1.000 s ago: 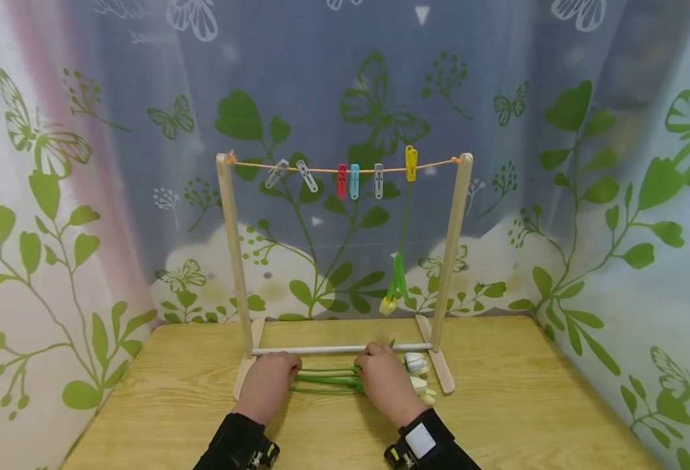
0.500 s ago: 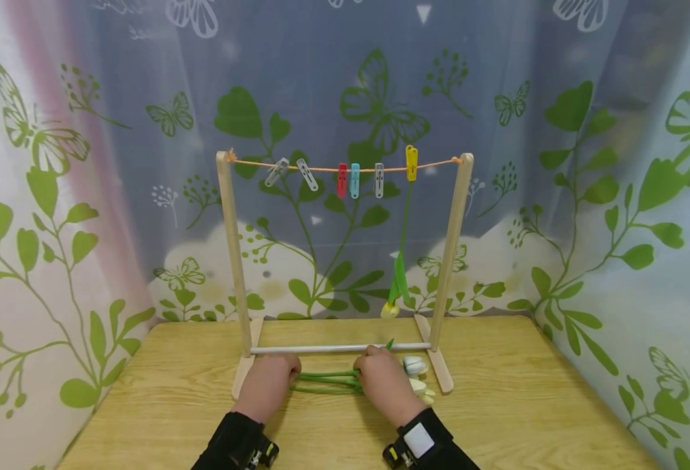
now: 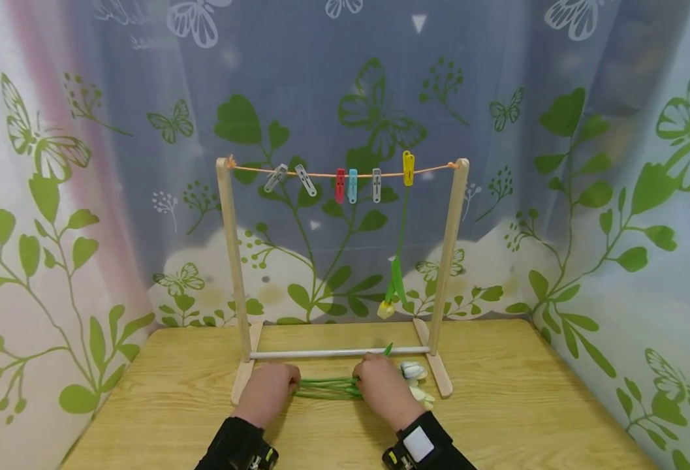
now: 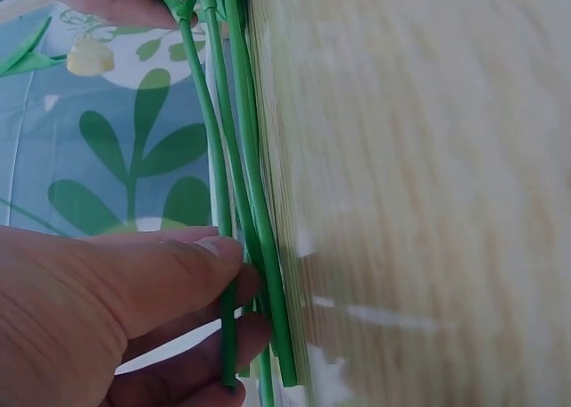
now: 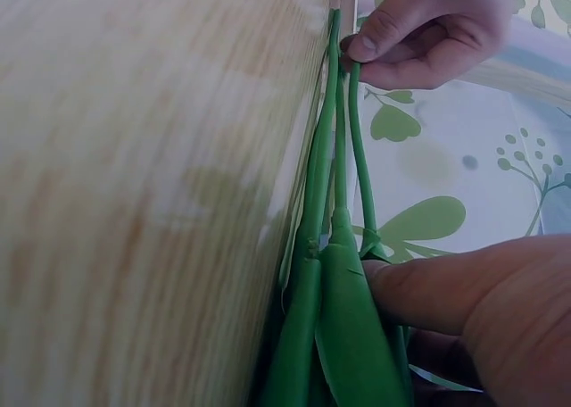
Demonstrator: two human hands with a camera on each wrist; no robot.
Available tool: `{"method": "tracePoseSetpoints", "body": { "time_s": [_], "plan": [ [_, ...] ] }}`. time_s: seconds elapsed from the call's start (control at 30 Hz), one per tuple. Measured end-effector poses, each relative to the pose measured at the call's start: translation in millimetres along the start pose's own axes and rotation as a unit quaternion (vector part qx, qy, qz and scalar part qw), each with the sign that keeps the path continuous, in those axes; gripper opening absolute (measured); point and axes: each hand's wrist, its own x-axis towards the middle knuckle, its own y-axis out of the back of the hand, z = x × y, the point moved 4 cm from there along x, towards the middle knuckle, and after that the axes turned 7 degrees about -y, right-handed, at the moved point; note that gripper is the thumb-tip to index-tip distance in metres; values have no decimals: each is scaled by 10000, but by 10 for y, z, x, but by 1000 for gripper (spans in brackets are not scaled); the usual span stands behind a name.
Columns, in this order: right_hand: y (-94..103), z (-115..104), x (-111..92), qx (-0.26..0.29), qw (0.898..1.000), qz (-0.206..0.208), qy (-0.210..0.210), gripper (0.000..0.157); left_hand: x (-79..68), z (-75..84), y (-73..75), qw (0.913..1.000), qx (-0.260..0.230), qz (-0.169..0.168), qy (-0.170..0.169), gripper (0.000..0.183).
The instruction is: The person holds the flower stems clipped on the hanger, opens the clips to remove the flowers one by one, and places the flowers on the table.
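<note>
Several artificial tulips with green stems lie sideways low over the table, a white-blue tulip head and a cream tulip head showing at the right. My left hand pinches at the stems' lower ends; in the left wrist view its thumb and fingers hold the outermost stem, and other stems run beside the fingertips. My right hand grips the tulips near their heads. Its thumb lies against the green leaves in the right wrist view; its other fingers are mostly hidden.
Behind the hands stands a wooden frame with a low crossbar. Its orange string carries grey, red and blue pegs. From a yellow peg a yellow tulip hangs head down. Patterned curtains surround the wooden table.
Between my hands the stems have drawn from a looser spread into a tighter bunch. Both hands stay in nearly the same place, and the head view has shifted slightly.
</note>
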Motion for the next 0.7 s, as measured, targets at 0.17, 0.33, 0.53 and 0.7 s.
{"method": "tracePoseSetpoints", "body": {
  "time_s": [0.17,0.33,0.53,0.7],
  "plan": [
    [16,-8,-3,24,9999,-131,-42,11,-12,20,15,9999,-78,-80,-45,30],
    [39,-13,11,69,9998,-154,-91,10,-13,20,28,9999,-72,-63,-46,27],
    [57,-33,4,128,9995,-247,-125,8,-28,30,54,9999,-95,-66,-45,24],
    [57,-47,-16,108,9995,-255,-119,7,-37,37,45,9999,-62,-77,-28,24]
  ]
}}
